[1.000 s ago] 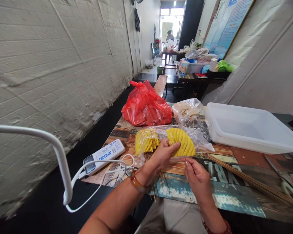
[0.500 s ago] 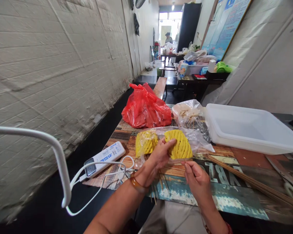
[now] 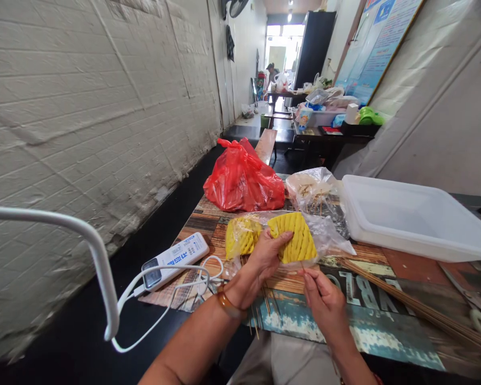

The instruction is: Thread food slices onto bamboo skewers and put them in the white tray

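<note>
My left hand [image 3: 268,252] is closed on a flat yellow slab of food [image 3: 300,240] scored with diagonal slits, the thumb lying across its face. Just below the slab's lower edge, my right hand [image 3: 324,295] pinches a thin bamboo skewer [image 3: 302,265]. How far the skewer runs into the slab is hidden. Beside my left hand, more yellow scored food [image 3: 241,239] lies under a clear plastic bag [image 3: 332,234]. Several skewers [image 3: 266,300] stick out toward me below my left wrist.
A bundle of skewers [image 3: 409,302] and scissors [image 3: 471,299] lie at the right. Behind are a white tub [image 3: 369,227], a red bag [image 3: 244,182] and a clear bag holding skewers [image 3: 310,187]. A white power bank [image 3: 176,261] with a cable sits left. A person [image 3: 271,75] is far back.
The yellow slab has turned slightly in my left hand. My right hand keeps its pinch on the skewer below it. The view has shifted a little, and the distant person has leaned left.
</note>
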`<state>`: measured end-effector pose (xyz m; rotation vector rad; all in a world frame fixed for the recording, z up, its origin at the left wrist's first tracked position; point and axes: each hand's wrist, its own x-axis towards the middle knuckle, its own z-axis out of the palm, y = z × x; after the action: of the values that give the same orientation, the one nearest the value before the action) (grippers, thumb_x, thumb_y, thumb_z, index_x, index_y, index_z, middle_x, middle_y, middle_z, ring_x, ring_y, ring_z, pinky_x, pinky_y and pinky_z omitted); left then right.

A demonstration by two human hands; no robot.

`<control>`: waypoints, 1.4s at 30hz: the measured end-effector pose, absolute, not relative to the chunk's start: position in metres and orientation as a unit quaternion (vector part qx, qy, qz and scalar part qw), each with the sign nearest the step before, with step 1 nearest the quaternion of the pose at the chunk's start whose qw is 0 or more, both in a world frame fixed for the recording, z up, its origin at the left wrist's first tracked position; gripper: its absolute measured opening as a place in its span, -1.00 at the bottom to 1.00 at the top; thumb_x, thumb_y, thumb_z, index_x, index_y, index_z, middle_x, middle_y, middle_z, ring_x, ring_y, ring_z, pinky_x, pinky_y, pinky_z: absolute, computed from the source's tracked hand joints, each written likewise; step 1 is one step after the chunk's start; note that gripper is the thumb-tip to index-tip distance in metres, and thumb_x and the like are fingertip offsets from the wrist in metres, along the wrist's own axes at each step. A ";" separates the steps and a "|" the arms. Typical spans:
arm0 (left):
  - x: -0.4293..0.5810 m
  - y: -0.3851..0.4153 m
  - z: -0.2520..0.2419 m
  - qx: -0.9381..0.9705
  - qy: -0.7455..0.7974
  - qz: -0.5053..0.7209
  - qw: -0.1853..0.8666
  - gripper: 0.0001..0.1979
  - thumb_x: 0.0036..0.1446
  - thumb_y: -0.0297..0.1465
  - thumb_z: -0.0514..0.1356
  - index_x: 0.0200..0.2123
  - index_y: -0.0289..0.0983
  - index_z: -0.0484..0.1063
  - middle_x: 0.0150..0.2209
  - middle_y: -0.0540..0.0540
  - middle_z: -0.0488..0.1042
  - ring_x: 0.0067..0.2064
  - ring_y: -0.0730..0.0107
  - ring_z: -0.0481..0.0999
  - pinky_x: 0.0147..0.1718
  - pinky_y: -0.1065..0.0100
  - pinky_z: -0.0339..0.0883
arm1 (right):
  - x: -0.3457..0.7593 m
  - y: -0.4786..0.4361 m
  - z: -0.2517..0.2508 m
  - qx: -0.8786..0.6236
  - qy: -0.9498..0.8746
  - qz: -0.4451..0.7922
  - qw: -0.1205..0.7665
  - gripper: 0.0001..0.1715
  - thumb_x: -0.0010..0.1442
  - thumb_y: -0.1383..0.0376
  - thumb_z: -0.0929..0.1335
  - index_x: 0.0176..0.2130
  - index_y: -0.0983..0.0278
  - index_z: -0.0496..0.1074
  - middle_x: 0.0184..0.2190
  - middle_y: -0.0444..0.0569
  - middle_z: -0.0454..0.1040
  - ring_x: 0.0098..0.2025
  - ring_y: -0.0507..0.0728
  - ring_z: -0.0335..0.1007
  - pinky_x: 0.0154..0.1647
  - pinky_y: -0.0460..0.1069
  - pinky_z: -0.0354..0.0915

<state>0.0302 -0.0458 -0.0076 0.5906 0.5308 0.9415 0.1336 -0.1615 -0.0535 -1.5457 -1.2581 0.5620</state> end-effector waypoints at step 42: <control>0.033 -0.050 -0.008 0.276 0.216 0.466 0.812 -0.65 -0.13 -0.40 0.37 -0.20 -0.35 0.49 -0.31 -0.14 0.58 -0.24 0.22 0.57 -0.17 0.25 0.41 | 0.129 -0.152 -0.054 -0.669 -0.540 0.158 0.486 -0.64 0.27 0.10 0.19 -0.30 0.27 0.42 -0.46 -0.06 0.52 -0.44 0.09 0.44 -0.39 -0.09 0.28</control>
<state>0.0332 -0.0505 -0.0081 0.5902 0.4605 0.9947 0.1285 -0.1523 -0.0539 -1.6291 -1.3136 0.3842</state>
